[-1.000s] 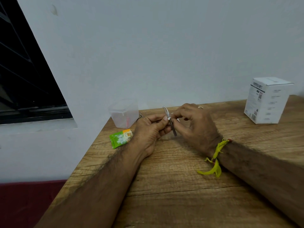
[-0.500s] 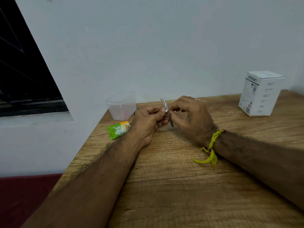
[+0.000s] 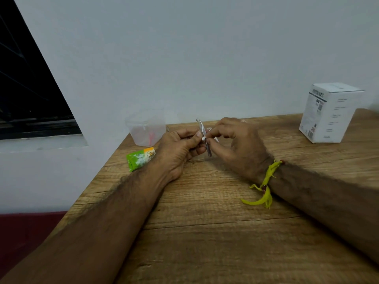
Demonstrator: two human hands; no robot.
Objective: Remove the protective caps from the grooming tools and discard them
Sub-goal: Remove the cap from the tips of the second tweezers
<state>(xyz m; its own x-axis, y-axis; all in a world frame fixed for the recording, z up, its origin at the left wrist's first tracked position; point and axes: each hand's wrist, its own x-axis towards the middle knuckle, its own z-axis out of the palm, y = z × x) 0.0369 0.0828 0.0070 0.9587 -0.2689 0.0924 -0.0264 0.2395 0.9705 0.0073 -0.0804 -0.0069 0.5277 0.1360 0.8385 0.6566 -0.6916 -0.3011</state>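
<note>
Head view: both hands (image 3: 207, 144) pinch slim curved metal tool (image 3: 203, 131).

Head camera looks down, close over table (image 3: 205, 232).

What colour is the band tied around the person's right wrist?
Yellow-green, with loose ends hanging down; the band shows clearly in the head view.

White wall (image 3: 205, 58), dark window (image 3: 24, 89), wooden table (image 3: 205, 232)
</note>
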